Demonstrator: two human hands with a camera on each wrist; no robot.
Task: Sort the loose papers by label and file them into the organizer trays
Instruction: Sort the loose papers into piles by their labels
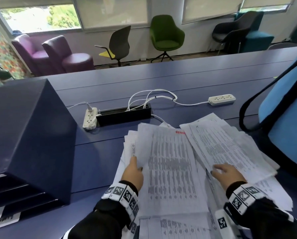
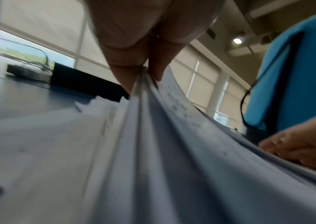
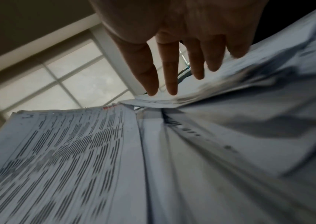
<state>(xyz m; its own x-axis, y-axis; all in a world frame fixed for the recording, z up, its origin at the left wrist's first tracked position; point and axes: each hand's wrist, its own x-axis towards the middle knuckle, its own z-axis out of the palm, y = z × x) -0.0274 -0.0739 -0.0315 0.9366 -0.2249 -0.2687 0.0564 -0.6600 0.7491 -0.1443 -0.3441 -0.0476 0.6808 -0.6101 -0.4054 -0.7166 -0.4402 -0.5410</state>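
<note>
**Mid-shuffle through the paper pile, trays not touched yet**

The left hand (image 1: 133, 171) is pinching the left edge of a bundle of printed sheets (image 1: 170, 168), thumb on top and fingers underneath. The left wrist view shows that edge lifted, probably so the person can peel the bundle off the loose papers (image 1: 127, 152) below it. The right hand (image 1: 227, 173) lies flat with straight, spread fingers on the right-hand stack (image 1: 230, 149), gripping nothing; it looks like it's just pinning that stack so it doesn't slide while the other side gets lifted.

All the paper sits near the person on the blue table (image 1: 187, 75), fanned out so the labels can be read, though they're too blurry here to make out. The dark organizer (image 1: 28, 135) stands to the left, within easy reach. Two power strips (image 1: 90, 118) lie further back, and a blue bag (image 1: 285, 118) is at the right.
</note>
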